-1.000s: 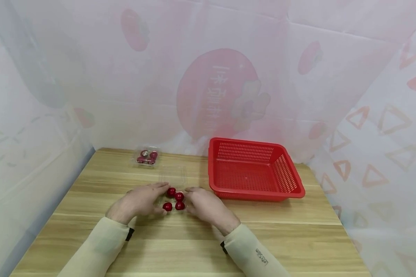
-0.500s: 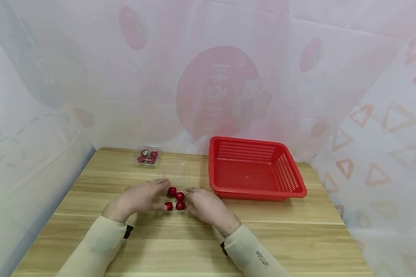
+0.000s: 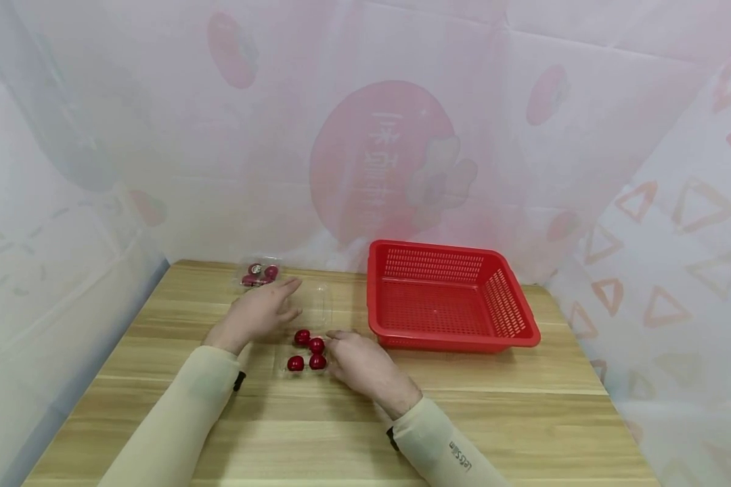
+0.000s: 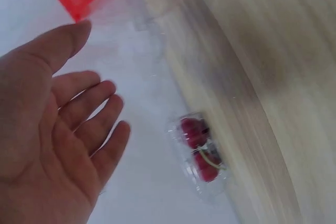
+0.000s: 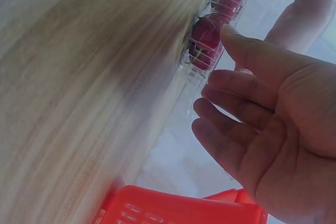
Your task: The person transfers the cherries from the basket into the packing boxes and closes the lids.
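Note:
A clear plastic clamshell box (image 3: 285, 370) lies opened on the table with several dark red cherries (image 3: 317, 362) in its base. Its transparent lid (image 3: 317, 304) is folded back away from the person. The left hand (image 3: 257, 312) is raised beside the lid, fingers extended and nothing held; the left wrist view shows its bare palm. At the box's right side is the right hand (image 3: 368, 368), fingers loosely bent. In the right wrist view its thumb (image 5: 233, 38) is close to the cherries; whether it touches the box I cannot tell.
A second clear box (image 3: 262, 270) of cherries sits at the table's back left, partly behind the left hand. The red perforated basket (image 3: 453, 346) stands at the back right. Printed cloth walls (image 3: 268, 203) border the wooden table (image 3: 317, 446).
The left hand has left the opened box's left side and moved up and back toward the second box. The right hand has stayed nearly still. The cherries have barely shifted.

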Demonstrator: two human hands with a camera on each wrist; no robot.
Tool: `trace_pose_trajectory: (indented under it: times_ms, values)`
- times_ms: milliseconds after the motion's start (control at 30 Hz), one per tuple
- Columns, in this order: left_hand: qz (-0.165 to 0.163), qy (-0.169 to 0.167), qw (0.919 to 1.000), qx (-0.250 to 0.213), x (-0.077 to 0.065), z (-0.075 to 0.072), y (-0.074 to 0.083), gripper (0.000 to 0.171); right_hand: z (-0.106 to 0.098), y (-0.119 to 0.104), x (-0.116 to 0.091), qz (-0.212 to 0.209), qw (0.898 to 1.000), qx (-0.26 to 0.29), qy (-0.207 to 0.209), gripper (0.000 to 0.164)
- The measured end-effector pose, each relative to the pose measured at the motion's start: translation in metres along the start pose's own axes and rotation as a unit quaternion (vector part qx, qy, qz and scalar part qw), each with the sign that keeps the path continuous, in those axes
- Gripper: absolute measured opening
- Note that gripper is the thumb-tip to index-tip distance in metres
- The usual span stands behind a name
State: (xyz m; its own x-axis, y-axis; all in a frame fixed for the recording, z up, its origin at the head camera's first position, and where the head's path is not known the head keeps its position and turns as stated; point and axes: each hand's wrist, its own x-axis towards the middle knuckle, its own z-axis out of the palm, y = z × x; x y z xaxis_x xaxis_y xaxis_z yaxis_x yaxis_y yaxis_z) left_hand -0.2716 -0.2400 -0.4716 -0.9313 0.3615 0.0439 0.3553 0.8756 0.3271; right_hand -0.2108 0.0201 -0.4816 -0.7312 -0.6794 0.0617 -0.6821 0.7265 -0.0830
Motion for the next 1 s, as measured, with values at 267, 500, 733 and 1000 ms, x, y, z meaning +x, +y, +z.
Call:
trace_pose_trajectory:
  times_ms: [267, 500, 733, 1000]
  values:
    - [-0.014, 0.011, 0.9996, 0.02, 0.033, 0.006, -0.012, 0.064, 0.003, -0.001, 0.001, 0.007, 1.0, -0.002, -0.005, 0.023]
    - [-0.024, -0.003, 0.9996, 0.017, 0.038, 0.004, -0.012, 0.06, 0.002, 0.0, 0.001, -0.002, 1.0, -0.009, -0.01, 0.021]
    - [-0.026, 0.01, 0.9994, 0.023, 0.03, -0.003, -0.007, 0.06, 0.001, 0.001, 0.002, -0.01, 1.0, -0.02, -0.006, 0.023]
    - [-0.011, 0.037, 0.9984, 0.041, 0.018, -0.014, 0.001, 0.058, 0.001, 0.002, 0.002, -0.009, 1.0, -0.017, -0.007, 0.029]
